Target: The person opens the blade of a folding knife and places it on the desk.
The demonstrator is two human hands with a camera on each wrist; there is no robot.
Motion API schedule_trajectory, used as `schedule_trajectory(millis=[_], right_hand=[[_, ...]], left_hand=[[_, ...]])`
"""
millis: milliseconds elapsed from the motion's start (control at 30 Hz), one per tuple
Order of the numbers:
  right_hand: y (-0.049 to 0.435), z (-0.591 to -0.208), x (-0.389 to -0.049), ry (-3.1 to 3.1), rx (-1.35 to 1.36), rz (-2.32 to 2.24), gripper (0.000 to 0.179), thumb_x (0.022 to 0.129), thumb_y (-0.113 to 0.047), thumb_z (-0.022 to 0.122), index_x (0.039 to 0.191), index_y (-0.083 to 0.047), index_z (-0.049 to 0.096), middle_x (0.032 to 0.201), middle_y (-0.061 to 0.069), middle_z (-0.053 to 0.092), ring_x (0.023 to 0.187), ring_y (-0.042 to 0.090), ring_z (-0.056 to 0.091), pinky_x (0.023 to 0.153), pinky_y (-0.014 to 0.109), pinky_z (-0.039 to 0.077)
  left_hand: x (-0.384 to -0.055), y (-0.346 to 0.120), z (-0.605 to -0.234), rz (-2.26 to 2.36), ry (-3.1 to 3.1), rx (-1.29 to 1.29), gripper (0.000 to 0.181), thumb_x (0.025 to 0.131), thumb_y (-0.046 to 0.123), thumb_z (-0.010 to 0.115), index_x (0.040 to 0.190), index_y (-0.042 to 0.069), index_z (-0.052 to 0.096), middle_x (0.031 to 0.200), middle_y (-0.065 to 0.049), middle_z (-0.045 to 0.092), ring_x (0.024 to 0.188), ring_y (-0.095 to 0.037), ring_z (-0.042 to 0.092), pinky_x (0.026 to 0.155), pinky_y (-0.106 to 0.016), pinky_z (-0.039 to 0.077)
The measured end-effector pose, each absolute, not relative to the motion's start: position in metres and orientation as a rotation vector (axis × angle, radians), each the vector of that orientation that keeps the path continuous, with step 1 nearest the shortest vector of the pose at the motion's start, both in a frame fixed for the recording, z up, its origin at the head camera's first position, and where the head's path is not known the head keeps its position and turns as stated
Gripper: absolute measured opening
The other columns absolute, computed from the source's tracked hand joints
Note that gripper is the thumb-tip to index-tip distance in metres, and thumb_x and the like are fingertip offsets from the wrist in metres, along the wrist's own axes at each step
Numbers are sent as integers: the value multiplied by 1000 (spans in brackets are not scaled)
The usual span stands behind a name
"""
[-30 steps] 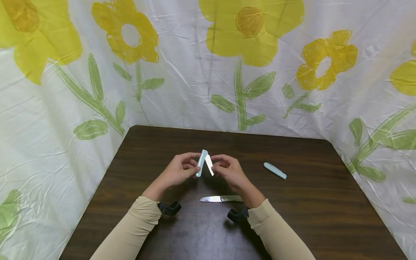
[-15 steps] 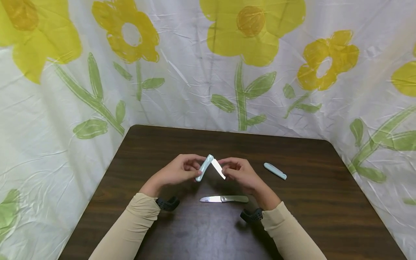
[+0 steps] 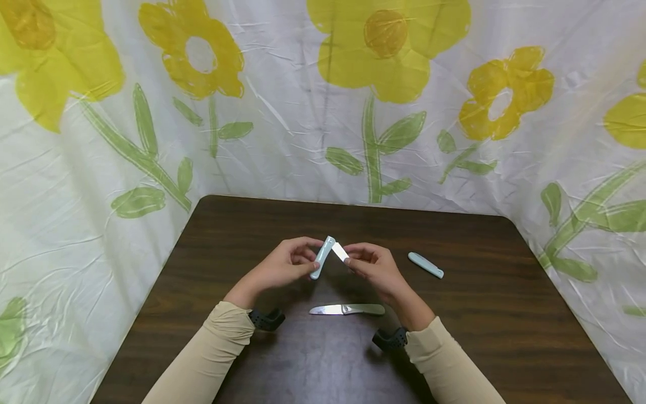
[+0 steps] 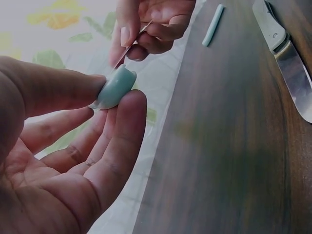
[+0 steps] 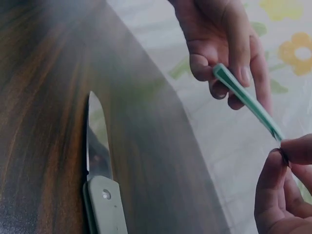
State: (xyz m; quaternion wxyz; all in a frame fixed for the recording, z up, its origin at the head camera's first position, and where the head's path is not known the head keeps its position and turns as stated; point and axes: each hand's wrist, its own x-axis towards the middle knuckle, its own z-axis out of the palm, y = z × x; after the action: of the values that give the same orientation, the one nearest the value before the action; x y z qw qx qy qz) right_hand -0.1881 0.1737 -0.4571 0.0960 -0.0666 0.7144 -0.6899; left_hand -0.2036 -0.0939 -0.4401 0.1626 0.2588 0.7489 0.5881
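Observation:
A folding knife with a light blue handle (image 3: pixel 323 258) is held above the middle of the table, partly unfolded. Its short bright blade (image 3: pixel 340 251) slants down to the right, so blade and handle form an upturned V. My left hand (image 3: pixel 280 266) pinches the handle between thumb and fingers; the left wrist view shows the handle (image 4: pixel 117 87) end-on. With thumb and fingertips my right hand (image 3: pixel 375 270) pinches the blade and covers its tip. In the right wrist view the handle's slotted edge (image 5: pixel 247 101) faces the camera.
Below the hands lies an unfolded knife (image 3: pixel 360 309) with a pale green handle, its blade pointing left. To the right rests a folded light blue knife (image 3: pixel 426 265). The dark wooden table (image 3: pixel 242 219) meets a flowered cloth (image 3: pixel 282 157) at its far edge.
Both hands and the held knife have shifted right. The angle between blade and handle has widened, and the right fingers now cover more of the blade. The table knives stay put.

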Motion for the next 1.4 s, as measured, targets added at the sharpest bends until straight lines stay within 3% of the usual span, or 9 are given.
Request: schedule_trajectory(millis=[233, 467, 567, 767, 867, 1067, 1300, 1400], right_hand=[[175, -458, -187, 2088, -225, -2052, 34, 96, 1, 74, 128, 14, 68, 90, -3, 71, 80, 13, 67, 75, 27, 59], [179, -461, -185, 2105, -279, -2030, 33, 95, 6, 74, 125, 16, 69, 87, -5, 74, 79, 12, 69, 74, 28, 59], [182, -461, -184, 2112, -288, -2022, 33, 94, 7, 74, 125, 16, 69, 91, -5, 77, 82, 11, 70, 75, 27, 60], [197, -459, -184, 2158, -379, -1902, 32, 94, 5, 75, 123, 15, 71, 106, 13, 80, 85, 9, 72, 77, 26, 62], [207, -457, -183, 2193, -474, -1777, 29, 94, 3, 76, 122, 12, 73, 107, 22, 78, 84, 9, 72, 76, 27, 62], [226, -452, -180, 2139, -706, -1605, 26, 96, -1, 75, 121, 6, 77, 110, 25, 78, 83, 9, 73, 76, 29, 62], [235, -448, -180, 2058, -920, -1476, 25, 96, 0, 75, 121, 6, 77, 113, 25, 77, 94, 11, 73, 78, 30, 62], [235, -446, -180, 2029, -980, -1378, 25, 97, -1, 75, 121, 5, 77, 110, 25, 77, 88, 8, 69, 73, 27, 60]], left_hand=[[-204, -93, -444, 1644, 2135, 760, 48, 99, 0, 71, 146, 0, 58, 103, -19, 70, 82, -21, 72, 75, -44, 63], [-205, -94, -444, 1600, 2124, 807, 49, 99, 1, 72, 146, 0, 59, 101, -19, 71, 80, -22, 73, 72, -50, 61], [-205, -95, -443, 1581, 2133, 834, 48, 98, 1, 72, 145, 0, 60, 101, -18, 71, 81, -22, 72, 70, -40, 60], [-205, -96, -442, 1520, 2102, 882, 46, 97, 1, 72, 142, -3, 63, 102, -17, 72, 84, -17, 70, 69, -25, 55], [-205, -98, -442, 1473, 2034, 904, 46, 97, -1, 71, 142, -4, 62, 104, -17, 72, 87, -17, 71, 73, -25, 57], [-203, -100, -440, 1359, 1926, 944, 46, 96, 1, 74, 141, 4, 66, 103, -12, 72, 89, -20, 70, 76, -29, 58], [-201, -100, -438, 1233, 1842, 992, 45, 98, 2, 72, 141, 12, 67, 104, -9, 71, 91, -19, 71, 80, -46, 62], [-200, -100, -438, 1164, 1800, 1034, 42, 100, 3, 70, 140, 16, 68, 102, -8, 70, 88, -17, 70, 79, -40, 62]])
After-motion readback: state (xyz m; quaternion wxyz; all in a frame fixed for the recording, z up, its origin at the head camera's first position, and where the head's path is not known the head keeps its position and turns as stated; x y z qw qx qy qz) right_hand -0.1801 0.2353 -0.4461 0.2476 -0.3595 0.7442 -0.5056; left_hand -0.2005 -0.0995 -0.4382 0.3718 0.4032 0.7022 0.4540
